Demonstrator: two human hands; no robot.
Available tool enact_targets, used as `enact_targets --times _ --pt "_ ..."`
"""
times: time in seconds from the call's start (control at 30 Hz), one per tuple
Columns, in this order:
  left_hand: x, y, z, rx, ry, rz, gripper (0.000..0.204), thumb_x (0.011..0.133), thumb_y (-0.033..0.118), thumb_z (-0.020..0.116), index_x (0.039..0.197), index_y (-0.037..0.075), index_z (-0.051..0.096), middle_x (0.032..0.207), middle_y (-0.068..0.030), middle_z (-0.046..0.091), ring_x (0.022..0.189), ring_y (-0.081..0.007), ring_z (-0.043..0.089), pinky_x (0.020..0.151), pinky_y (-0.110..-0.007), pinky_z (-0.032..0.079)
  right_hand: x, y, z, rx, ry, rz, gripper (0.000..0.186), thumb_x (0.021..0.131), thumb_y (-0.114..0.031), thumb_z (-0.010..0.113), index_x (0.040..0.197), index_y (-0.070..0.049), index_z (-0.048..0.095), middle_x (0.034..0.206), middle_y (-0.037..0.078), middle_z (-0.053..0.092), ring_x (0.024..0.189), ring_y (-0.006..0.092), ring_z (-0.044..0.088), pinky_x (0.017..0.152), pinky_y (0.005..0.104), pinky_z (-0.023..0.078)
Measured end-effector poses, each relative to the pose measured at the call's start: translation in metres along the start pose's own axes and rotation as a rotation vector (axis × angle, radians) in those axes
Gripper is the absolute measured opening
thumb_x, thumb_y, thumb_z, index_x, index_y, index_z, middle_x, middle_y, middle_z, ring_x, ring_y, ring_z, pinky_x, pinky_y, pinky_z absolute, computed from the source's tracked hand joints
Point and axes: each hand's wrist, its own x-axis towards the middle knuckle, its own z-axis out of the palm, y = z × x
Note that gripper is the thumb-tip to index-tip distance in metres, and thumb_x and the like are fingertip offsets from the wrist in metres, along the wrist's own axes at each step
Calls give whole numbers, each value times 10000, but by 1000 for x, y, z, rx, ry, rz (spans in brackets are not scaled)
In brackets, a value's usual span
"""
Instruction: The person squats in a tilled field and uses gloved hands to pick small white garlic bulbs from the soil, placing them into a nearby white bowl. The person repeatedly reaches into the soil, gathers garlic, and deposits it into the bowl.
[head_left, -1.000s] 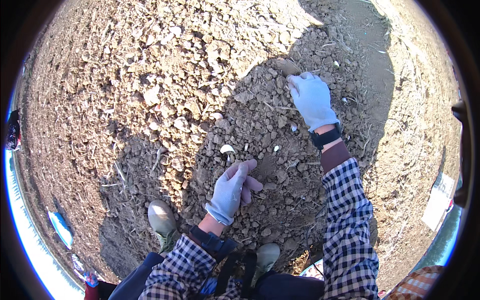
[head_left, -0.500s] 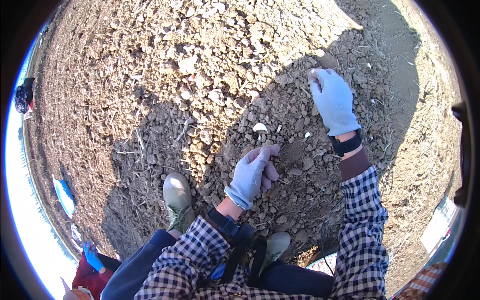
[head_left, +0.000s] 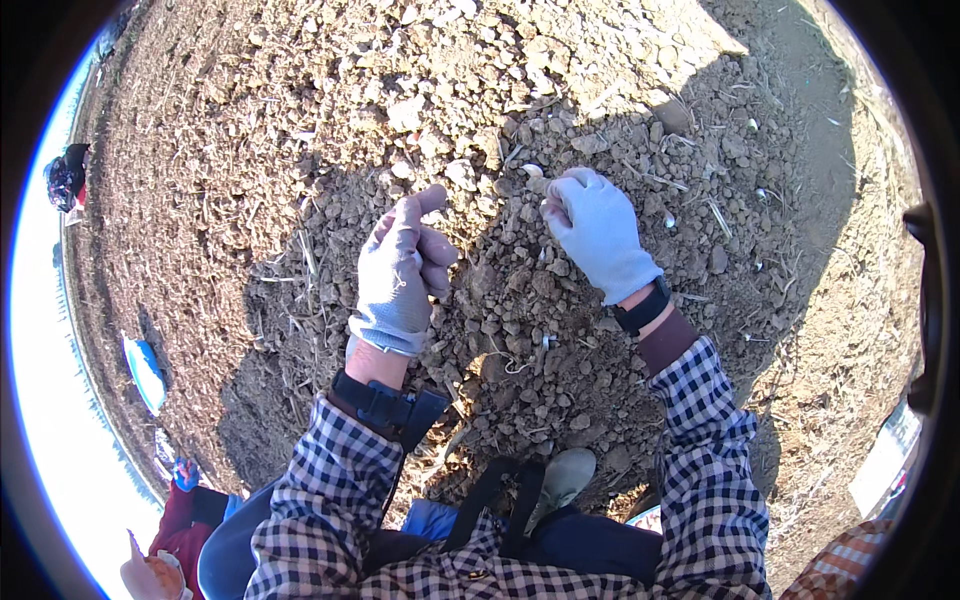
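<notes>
- Grey-gloved, reaching farther ahead with the left hand (head_left: 395, 275) than a second ago; curling fingers loosely, not showing whether pinching anything.
- Drawing the right hand (head_left: 600, 235) back and inward, so working nearer its partner; bunching fingertips together, hiding any contents.
- Leaving a pale clove-like piece (head_left: 533, 171) on the soil (head_left: 500, 315) just beyond those fingertips, apparently untouched.

Both gloved hands (head_left: 398, 275) (head_left: 600, 237) curl over cloddy soil (head_left: 520, 310).
</notes>
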Motion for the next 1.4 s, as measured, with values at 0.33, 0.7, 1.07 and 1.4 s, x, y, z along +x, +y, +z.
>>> enact_targets --times 0.33,0.7,1.07,1.4 --pt "-28 226 -67 720 -131 338 433 1086 337 421 1300 11 609 615 62 484 425 -7 358 380 -160 254 28 7 19 -261 -294 104 132 945 -141 586 1054 -106 652 991 115 638 888 296 669 755 398 563" --pt "-68 338 -190 682 -135 463 456 1102 183 373 1487 -62 369 678 81 371 456 21 286 381 -141 247 100 44 -18 543 22 426 128 861 -96 698 958 -17 672 836 116 704 726 226 658 694 332 527" --pt "38 198 -185 456 -69 -37 436 1066 361 459 1207 1 659 644 40 557 450 -29 420 413 -177 331 136 -67 42 725 -249 383 109 866 -79 671 951 -19 701 851 92 713 792 148 665 763 286 524" --pt "118 74 -180 246 -48 -230 393 1045 398 526 1190 68 682 622 31 591 441 -33 481 398 -180 350 228 -68 79 318 124 -41 110 843 -45 666 952 -53 663 866 118 660 778 275 631 718 350 526"
